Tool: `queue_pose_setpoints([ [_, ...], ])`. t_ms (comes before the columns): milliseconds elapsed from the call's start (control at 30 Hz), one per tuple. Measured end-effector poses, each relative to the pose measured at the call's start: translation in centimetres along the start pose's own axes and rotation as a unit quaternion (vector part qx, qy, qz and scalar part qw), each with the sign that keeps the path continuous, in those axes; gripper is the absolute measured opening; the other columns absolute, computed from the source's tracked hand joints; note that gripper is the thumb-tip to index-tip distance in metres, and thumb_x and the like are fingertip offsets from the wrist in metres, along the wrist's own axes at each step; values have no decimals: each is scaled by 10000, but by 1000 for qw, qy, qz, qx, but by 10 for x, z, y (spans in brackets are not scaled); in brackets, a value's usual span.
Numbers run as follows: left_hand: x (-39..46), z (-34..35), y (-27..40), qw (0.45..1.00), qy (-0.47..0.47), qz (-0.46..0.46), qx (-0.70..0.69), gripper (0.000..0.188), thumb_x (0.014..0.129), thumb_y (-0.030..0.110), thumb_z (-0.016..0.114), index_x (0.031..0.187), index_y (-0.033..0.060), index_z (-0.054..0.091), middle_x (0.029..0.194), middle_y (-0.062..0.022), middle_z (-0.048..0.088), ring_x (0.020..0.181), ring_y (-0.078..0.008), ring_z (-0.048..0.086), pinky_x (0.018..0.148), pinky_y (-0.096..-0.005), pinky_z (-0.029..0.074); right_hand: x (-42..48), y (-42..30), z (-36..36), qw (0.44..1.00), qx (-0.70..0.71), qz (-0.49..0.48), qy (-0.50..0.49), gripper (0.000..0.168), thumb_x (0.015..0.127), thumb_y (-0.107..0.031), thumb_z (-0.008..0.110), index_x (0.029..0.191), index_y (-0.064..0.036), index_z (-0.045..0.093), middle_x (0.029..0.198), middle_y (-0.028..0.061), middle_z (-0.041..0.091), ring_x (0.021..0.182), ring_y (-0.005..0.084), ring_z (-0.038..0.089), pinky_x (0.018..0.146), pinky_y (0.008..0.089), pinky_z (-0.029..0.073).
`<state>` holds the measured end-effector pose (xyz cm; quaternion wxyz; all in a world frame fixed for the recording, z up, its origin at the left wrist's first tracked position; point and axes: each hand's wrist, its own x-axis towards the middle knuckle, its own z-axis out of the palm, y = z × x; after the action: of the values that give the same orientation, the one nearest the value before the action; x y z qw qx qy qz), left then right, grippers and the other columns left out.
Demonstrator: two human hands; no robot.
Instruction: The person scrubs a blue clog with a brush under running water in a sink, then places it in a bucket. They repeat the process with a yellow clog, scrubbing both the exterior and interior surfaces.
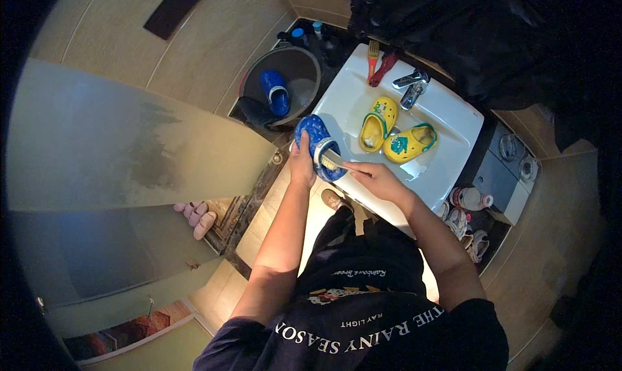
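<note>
My left hand (302, 166) grips a blue foam clog (313, 130) with a white heel strap, held over the near left edge of the white washbasin (427, 191). Pale patches that look like suds mark the clog's toe. In my right hand (376, 179) is a scrub brush (333, 160), its pale bristles inside the clog's opening. Two yellow clogs (379, 123) with green straps lie in the basin, one decorated with a teal cartoon figure. Another blue clog (275, 93) is in the dark bucket (303, 65) left of the basin.
A chrome faucet (412, 89) rises at the basin's back, beside a red-handled brush (372, 62) and a dark red object (385, 69). Right of the basin are a plastic bottle (470, 198) and several shoes (457, 223). A frosted glass panel (121, 143) stands at left, near pink slippers (197, 215).
</note>
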<state>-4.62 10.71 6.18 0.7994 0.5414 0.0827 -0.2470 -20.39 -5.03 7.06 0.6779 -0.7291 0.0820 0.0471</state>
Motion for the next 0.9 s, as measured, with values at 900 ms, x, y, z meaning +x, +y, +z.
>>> queue_pose_setpoints([
  [900,-2,58,-8,979,-99,-134,-116,742,948,723,340,1284,105,574,1164,-122,643,1053,-287,620,935,-459,520,-5,-8,34,927,-290,-17,236,518,925,-128,536,1439,-169,481,856,218,646,690,418,641,630,504,533],
])
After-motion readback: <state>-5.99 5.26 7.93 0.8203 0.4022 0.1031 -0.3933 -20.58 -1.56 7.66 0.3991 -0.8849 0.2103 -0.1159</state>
